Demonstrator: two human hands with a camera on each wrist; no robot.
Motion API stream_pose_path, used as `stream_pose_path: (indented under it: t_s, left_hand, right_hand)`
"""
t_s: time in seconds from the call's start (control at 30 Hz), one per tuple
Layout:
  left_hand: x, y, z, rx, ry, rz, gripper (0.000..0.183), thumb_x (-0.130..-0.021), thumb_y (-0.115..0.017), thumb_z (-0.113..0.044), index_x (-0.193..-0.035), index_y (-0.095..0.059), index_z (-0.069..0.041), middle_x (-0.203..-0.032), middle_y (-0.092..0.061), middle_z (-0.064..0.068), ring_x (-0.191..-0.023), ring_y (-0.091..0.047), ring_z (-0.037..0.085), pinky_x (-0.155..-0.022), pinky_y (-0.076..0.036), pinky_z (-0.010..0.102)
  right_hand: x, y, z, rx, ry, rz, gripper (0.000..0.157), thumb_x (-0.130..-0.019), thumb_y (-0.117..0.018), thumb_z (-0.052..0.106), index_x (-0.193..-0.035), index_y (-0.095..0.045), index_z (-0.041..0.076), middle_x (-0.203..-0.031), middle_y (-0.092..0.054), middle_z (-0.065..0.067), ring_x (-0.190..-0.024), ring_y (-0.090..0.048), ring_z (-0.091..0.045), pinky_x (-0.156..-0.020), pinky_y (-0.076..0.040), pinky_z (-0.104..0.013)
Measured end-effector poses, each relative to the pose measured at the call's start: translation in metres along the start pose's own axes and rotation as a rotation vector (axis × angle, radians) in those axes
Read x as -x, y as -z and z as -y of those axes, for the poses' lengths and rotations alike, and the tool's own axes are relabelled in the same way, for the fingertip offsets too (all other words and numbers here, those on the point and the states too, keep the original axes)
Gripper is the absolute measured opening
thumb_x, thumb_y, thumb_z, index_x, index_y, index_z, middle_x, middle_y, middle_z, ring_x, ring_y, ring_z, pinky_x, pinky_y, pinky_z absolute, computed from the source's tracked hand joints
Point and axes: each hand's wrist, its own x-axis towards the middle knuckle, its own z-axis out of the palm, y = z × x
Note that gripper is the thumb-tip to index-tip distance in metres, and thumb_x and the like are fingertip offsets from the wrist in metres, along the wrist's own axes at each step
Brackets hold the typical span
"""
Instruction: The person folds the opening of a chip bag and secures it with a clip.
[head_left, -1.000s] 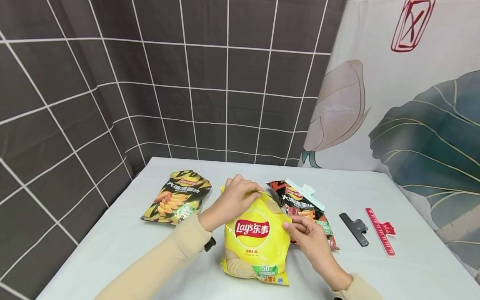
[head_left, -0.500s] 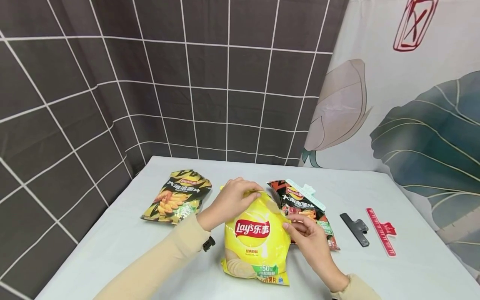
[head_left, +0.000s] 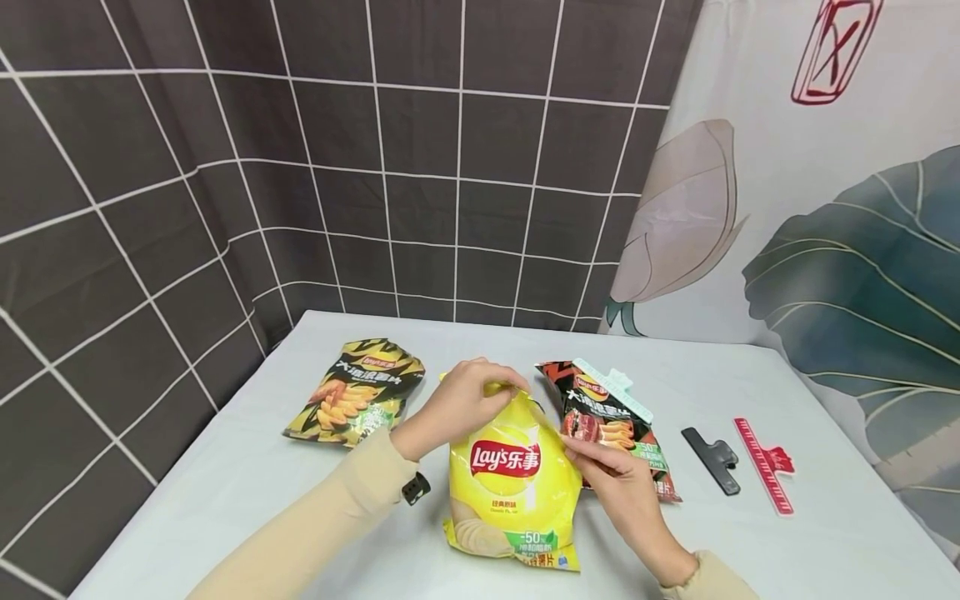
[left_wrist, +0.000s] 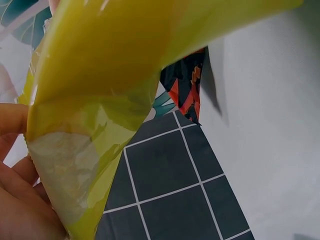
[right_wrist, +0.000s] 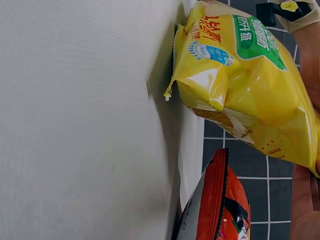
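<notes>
A yellow Lay's chip bag (head_left: 506, 492) stands nearly upright on the table, its printed front towards me. My left hand (head_left: 474, 396) grips its top edge from the left, the fingers behind the film. On the other side my right hand (head_left: 617, 479) pinches the upper right edge between thumb and fingers. Close up in the left wrist view, the bag's yellow film (left_wrist: 100, 65) hangs beside the curled left fingers. The right wrist view shows the lower end of the chip bag (right_wrist: 235, 75), with part of the right hand (right_wrist: 305, 205) at the frame's edge.
Behind the yellow bag lies a black-and-red chip bag (head_left: 592, 400) with a light blue clip (head_left: 613, 388) across its top. A black-and-gold chip bag (head_left: 360, 392) lies at the left. A black clip (head_left: 711, 460) and a red clip (head_left: 765, 465) lie at the right.
My right hand has shifted slightly up and left along the bag's edge, its fingers straighter. The bag's upper right corner has drawn inward. My left hand stays at the top edge.
</notes>
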Motion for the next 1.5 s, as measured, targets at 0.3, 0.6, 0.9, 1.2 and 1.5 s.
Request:
stream_pose_path:
  t_s: [0.3,0.6,0.9,1.2,1.5]
  left_hand:
    - [0.0024,0.0013,-0.0006,0.051,0.011,0.02,0.022,-0.088,-0.061,-0.005,-0.09,-0.077,-0.02,-0.09,-0.072,-0.007,-0.086,-0.055,0.008,-0.08,-0.045,0.028]
    - [0.0048,0.0031,0.001,0.071,-0.028,0.03,0.024,-0.085,-0.06,0.0,-0.082,-0.077,-0.017,-0.086,-0.072,-0.006,-0.088,-0.055,0.011,-0.085,-0.043,0.033]
    - [0.0054,0.0013,0.0065,0.092,-0.012,0.032,0.027,-0.083,-0.058,0.004,-0.079,-0.076,-0.015,-0.088,-0.073,-0.004,-0.09,-0.056,0.011,-0.088,-0.043,0.035]
    - [0.0072,0.0013,0.0074,0.078,0.001,0.023,0.028,-0.082,-0.057,0.007,-0.078,-0.076,-0.014,-0.094,-0.074,-0.002,-0.094,-0.058,0.014,-0.092,-0.043,0.038]
    - [0.0089,0.0017,0.0063,0.003,-0.027,0.018,0.025,-0.084,-0.06,0.003,-0.081,-0.077,-0.015,-0.093,-0.072,-0.003,-0.092,-0.055,0.012,-0.085,-0.044,0.033]
  right_hand:
    - [0.0025,-0.0002,-0.0033,-0.016,0.058,0.017,0.02,-0.084,-0.067,-0.003,-0.103,-0.074,0.001,-0.104,-0.073,0.006,-0.094,-0.063,0.007,-0.076,-0.055,-0.017]
    - [0.0051,-0.0007,-0.0037,-0.022,0.14,0.026,0.022,-0.083,-0.067,-0.007,-0.099,-0.076,0.004,-0.104,-0.073,0.007,-0.094,-0.063,0.007,-0.077,-0.054,-0.016]
    - [0.0046,-0.0016,-0.0036,0.007,0.074,0.027,0.021,-0.081,-0.068,-0.007,-0.097,-0.076,0.004,-0.104,-0.073,-0.002,-0.093,-0.063,0.006,-0.077,-0.055,-0.018]
    - [0.007,-0.0013,-0.0035,0.042,0.121,0.055,0.021,-0.083,-0.069,-0.003,-0.101,-0.075,0.005,-0.106,-0.072,-0.008,-0.097,-0.061,0.006,-0.079,-0.054,-0.016]
    - [0.0086,-0.0017,-0.0028,0.065,0.072,0.062,0.021,-0.082,-0.073,0.004,-0.102,-0.076,0.009,-0.109,-0.072,-0.007,-0.097,-0.062,0.005,-0.08,-0.054,-0.016]
